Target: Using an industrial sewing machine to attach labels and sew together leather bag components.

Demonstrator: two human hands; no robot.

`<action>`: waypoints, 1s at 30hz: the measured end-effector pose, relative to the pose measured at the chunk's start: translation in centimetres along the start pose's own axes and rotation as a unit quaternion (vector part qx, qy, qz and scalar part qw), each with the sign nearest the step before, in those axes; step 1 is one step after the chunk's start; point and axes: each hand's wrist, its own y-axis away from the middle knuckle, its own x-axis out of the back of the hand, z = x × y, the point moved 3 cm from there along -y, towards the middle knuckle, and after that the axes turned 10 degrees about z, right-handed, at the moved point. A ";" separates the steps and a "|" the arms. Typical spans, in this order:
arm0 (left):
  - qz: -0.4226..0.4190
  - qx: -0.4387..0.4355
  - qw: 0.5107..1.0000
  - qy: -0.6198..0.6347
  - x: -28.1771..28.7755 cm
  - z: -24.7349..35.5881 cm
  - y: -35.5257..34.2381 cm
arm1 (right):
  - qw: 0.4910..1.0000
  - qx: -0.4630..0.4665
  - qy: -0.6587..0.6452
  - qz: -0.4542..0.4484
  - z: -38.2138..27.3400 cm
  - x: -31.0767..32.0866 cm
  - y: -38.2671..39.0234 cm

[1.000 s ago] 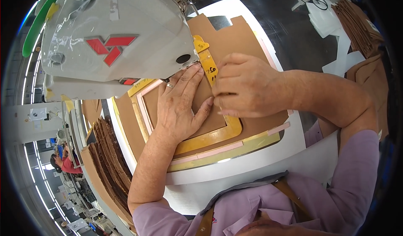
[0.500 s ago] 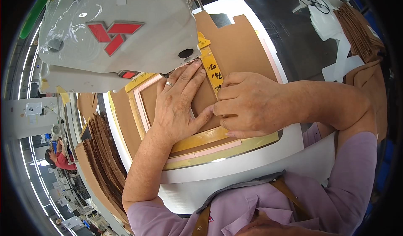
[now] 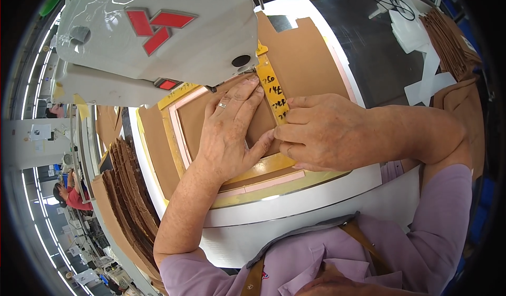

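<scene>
My left hand [image 3: 229,125] lies flat, fingers stretched, on a brown panel [image 3: 197,125] inside a yellow template frame [image 3: 271,88]. A ring is on one finger, and the fingertips reach close under the sewing machine head [image 3: 158,38]. Beside it, my right hand [image 3: 327,132] is closed over the lower right part of the frame, its curled fingertips meeting my left thumb. Whatever those fingers hold is hidden. A larger brown sheet [image 3: 303,53] extends around the frame, with pink strips [image 3: 274,183] along its borders. The needle area is hidden behind the machine head.
Stacked brown pieces [image 3: 126,190] stand at the left, and folded brown pieces [image 3: 448,40] lie at the far right near white scraps [image 3: 411,30]. A white table edge [image 3: 311,211] curves before my body. Another person [image 3: 74,196] sits far left.
The machine head sits higher and farther right in the picture. Both hands show a slight rightward shift, with the frame between them, and keep nearly the same pose.
</scene>
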 end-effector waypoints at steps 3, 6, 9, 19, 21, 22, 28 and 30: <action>0.004 -0.013 1.000 -0.025 -0.1 0.0 -0.1 | 1.000 -0.007 0.010 -0.015 0.2 0.2 -0.1; 0.010 0.001 0.999 -0.031 0.5 0.6 -0.7 | 0.999 -0.017 0.024 -0.041 0.3 0.8 -0.2; -0.045 0.040 0.998 -0.024 0.5 0.2 -0.2 | 0.997 -0.035 0.020 -0.061 0.5 0.6 0.0; 0.019 0.010 1.000 -0.012 0.0 0.6 0.0 | 0.992 -0.076 0.049 -0.087 1.1 -0.1 0.2; 0.032 0.009 0.999 -0.021 0.0 0.7 -0.1 | 0.992 -0.080 0.053 -0.083 1.4 0.0 0.2; 0.038 0.008 0.999 -0.035 0.0 0.9 -0.1 | 0.992 -0.084 0.054 -0.080 1.5 0.1 0.2; 0.036 -0.030 0.999 -0.026 0.6 1.1 0.5 | 0.988 -0.089 0.114 -0.046 2.2 0.3 0.5; 0.031 -0.006 0.999 -0.016 0.6 0.8 0.3 | 0.988 -0.101 0.105 -0.052 2.7 0.2 0.5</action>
